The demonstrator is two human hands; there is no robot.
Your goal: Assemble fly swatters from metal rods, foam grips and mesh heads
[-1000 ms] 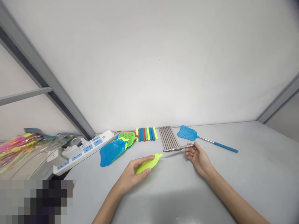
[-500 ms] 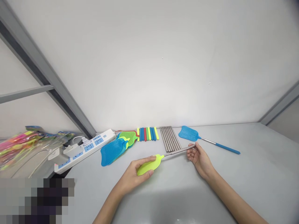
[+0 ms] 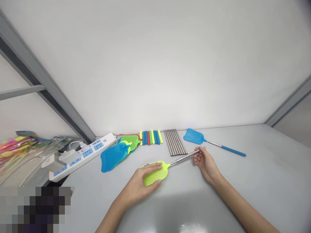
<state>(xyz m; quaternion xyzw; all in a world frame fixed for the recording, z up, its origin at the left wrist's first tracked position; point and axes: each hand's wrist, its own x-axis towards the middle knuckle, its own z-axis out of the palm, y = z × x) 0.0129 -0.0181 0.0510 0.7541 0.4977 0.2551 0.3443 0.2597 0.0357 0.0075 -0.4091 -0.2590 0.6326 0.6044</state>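
Observation:
My left hand [image 3: 139, 185] is closed around the far and near edges of a yellow fly swatter head [image 3: 156, 175], thumb on one side and fingers on the other. From the head's neck a telescopic metal rod [image 3: 183, 158] runs to the right. My right hand [image 3: 207, 166] pinches that rod near its far end between thumb and fingertips. No coloured grip covers the rod's end. Just behind it lies a row of loose metal rods [image 3: 175, 142]. A blue fly swatter [image 3: 194, 136] with a blue grip rests beyond my right hand.
Coloured grip sleeves [image 3: 151, 137] are lined up near the wall. Left of them overlap several swatter heads [image 3: 114, 156], blue, yellow, green and red. A white power strip [image 3: 84, 157] with plugged-in chargers and cables lies further left, beside a heap of plastic-wrapped items [image 3: 29, 150].
The yellow swatter head has rolled so that its flat perforated face shows more fully. Both hands keep their hold at nearly the same places. My view has shifted slightly.

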